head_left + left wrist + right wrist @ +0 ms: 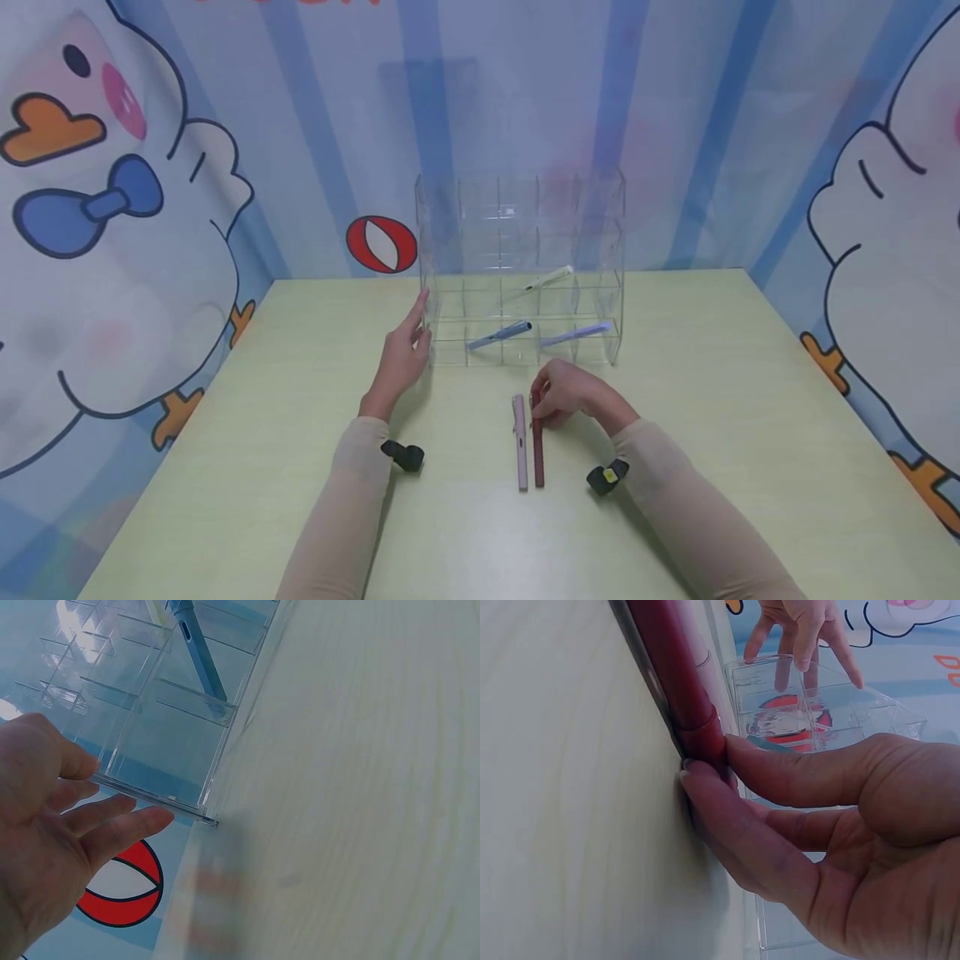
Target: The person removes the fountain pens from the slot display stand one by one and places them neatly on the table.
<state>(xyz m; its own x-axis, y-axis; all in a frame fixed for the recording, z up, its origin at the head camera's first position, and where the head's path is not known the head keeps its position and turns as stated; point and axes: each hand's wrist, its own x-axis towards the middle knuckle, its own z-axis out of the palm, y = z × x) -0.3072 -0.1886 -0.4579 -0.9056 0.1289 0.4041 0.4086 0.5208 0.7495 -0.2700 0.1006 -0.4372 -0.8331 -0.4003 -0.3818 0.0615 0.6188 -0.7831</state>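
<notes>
My left hand (401,358) touches the left side of a clear acrylic pen rack (620,258) with extended, spread fingers. Its thumb is at the panel's front edge in the left wrist view. With thumb and fingers, my right hand (567,390) pinches a dark red pen (538,458) near its far end, close over the table. Just left of it lies a pale pink pen (521,450), roughly parallel. Inside the rack, a blue pen (501,335) and a lavender pen (577,334) lean in the bottom row. A pale green pen (551,277) sits one row higher.
The rack stands near the back of a light wooden table (247,467), before a printed cloth backdrop (517,92) with stripes and cartoon birds. A red oval (381,244) is printed left of the rack. Each wrist wears a small black camera (403,456).
</notes>
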